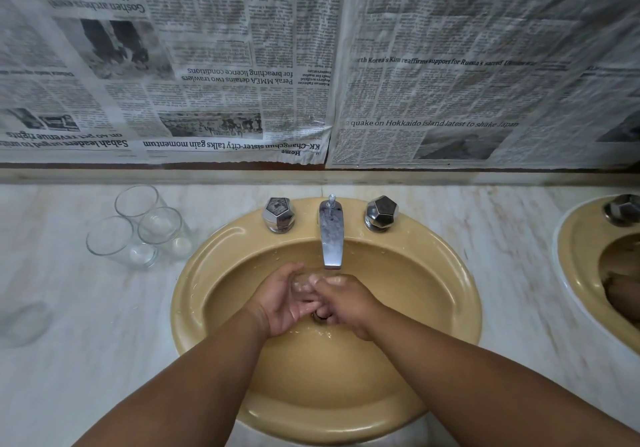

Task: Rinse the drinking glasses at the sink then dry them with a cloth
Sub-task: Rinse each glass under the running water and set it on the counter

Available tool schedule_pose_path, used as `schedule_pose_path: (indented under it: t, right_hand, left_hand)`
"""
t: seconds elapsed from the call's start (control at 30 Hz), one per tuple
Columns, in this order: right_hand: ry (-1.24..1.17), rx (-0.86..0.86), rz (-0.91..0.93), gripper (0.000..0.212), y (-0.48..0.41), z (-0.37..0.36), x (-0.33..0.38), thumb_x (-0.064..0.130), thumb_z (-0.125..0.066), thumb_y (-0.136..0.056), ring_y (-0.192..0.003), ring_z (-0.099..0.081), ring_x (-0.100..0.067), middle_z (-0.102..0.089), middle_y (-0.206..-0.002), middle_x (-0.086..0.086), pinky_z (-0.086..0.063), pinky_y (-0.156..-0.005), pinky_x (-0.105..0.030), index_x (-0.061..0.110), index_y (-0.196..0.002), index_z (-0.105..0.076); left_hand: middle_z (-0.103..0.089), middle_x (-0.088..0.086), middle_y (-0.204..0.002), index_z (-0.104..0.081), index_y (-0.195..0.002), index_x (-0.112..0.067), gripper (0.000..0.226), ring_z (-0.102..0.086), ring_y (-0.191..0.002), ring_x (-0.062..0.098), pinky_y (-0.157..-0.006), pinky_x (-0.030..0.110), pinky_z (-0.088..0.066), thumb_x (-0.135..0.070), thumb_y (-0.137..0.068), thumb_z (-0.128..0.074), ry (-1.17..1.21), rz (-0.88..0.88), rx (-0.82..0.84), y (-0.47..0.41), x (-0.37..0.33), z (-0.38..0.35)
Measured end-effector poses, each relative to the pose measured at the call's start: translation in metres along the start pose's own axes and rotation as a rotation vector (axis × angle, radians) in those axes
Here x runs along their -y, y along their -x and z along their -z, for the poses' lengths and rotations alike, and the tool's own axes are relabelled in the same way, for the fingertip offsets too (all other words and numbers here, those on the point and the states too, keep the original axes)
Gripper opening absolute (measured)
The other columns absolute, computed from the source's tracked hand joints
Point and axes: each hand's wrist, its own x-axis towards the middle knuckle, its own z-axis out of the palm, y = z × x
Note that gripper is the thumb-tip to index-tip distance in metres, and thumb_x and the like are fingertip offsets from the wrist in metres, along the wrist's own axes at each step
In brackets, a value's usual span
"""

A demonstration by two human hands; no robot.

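Note:
Over the yellow sink (450,290), just below the chrome tap (331,235), both hands hold one clear drinking glass (302,284). My left hand (280,302) cups it from the left. My right hand (343,302) wraps its right end, fingers curled over it. Water seems to run from the spout onto the glass. Three more clear glasses (138,228) stand upright together on the counter left of the sink. No cloth is in view.
Two faceted chrome knobs (279,214) (381,212) flank the tap. A second sink (568,263) sits at the right edge. A faint blurred glass-like shape (24,322) lies at the far left of the marble counter (104,342). Newspaper (242,65) covers the wall behind.

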Motion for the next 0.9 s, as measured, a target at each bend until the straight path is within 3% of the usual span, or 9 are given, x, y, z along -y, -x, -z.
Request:
schedule_pose_path:
  t: [0.1,0.2,0.37,0.43,0.5,0.73,0.9]
  right_hand:
    - [-0.225,-0.156,-0.134,0.028,0.000,0.008,-0.006,0.043,-0.071,-0.096,-0.064,-0.054,-0.017,-0.070,-0.087,0.001,-0.046,-0.065,-0.028,0.020,-0.112,-0.072]
    - [-0.385,-0.290,-0.266,0.042,0.003,0.015,-0.014,0.054,-0.060,-0.101,-0.070,-0.061,-0.022,-0.069,-0.082,-0.002,-0.050,-0.070,-0.032,0.013,-0.110,-0.067]
    - [-0.389,-0.295,-0.317,0.044,0.019,0.018,-0.017,0.055,-0.046,-0.107,-0.069,-0.053,-0.022,-0.065,-0.093,-0.008,-0.046,-0.071,-0.035,0.013,-0.109,-0.060]
    - [-0.344,-0.289,-0.303,0.042,0.022,0.014,-0.015,0.052,-0.043,-0.109,-0.067,-0.050,-0.021,-0.066,-0.094,-0.008,-0.045,-0.071,-0.035,0.014,-0.110,-0.060]
    - [-0.304,-0.279,-0.290,0.038,0.027,0.008,-0.012,0.049,-0.043,-0.108,-0.061,-0.048,-0.019,-0.067,-0.089,-0.006,-0.043,-0.068,-0.033,0.015,-0.109,-0.060]
    - [-0.306,-0.241,-0.217,0.031,0.043,-0.017,-0.002,0.044,-0.046,-0.108,-0.045,-0.047,-0.015,-0.061,-0.076,-0.002,-0.041,-0.055,-0.025,0.017,-0.102,-0.059]
    - [-0.282,-0.247,-0.168,0.024,0.046,-0.044,0.004,0.037,-0.050,-0.105,-0.052,-0.050,-0.018,-0.064,-0.079,-0.003,-0.040,-0.058,-0.027,0.018,-0.095,-0.061]
  left_hand:
    - [-0.071,0.013,-0.108,-0.053,-0.135,-0.005,0.047,-0.073,-0.084,0.023,-0.072,0.034,-0.062,-0.009,-0.094,-0.075,-0.185,-0.092,-0.097,0.003,0.001,-0.005]
    - [-0.069,0.009,-0.105,-0.053,-0.134,-0.009,0.045,-0.066,-0.084,0.021,-0.068,0.032,-0.057,0.000,-0.095,-0.074,-0.381,-0.212,-0.220,0.012,0.000,-0.018]
    - [-0.062,0.002,-0.090,-0.056,-0.108,-0.013,0.039,-0.055,-0.076,0.016,-0.069,0.032,-0.049,0.000,-0.083,-0.085,-0.665,-0.366,-0.295,0.033,-0.006,-0.022]
    - [-0.067,0.003,-0.096,-0.059,-0.107,-0.013,0.040,-0.059,-0.084,0.018,-0.078,0.031,-0.050,-0.006,-0.081,-0.089,-0.736,-0.417,-0.330,0.047,-0.008,-0.022]
    - [-0.070,0.002,-0.106,-0.061,-0.114,-0.014,0.043,-0.062,-0.089,0.016,-0.077,0.024,-0.049,-0.012,-0.082,-0.090,-0.805,-0.460,-0.369,0.063,-0.011,-0.022]
    - [-0.073,-0.007,-0.100,-0.061,-0.107,-0.032,0.047,-0.068,-0.089,0.019,-0.085,0.039,-0.055,-0.026,-0.074,-0.094,-0.856,-0.619,-0.456,0.111,-0.020,-0.012]
    - [-0.067,-0.003,-0.109,-0.060,-0.117,-0.025,0.051,-0.065,-0.090,0.015,-0.078,0.025,-0.050,-0.013,-0.079,-0.092,-0.816,-0.709,-0.495,0.143,-0.026,0.002]
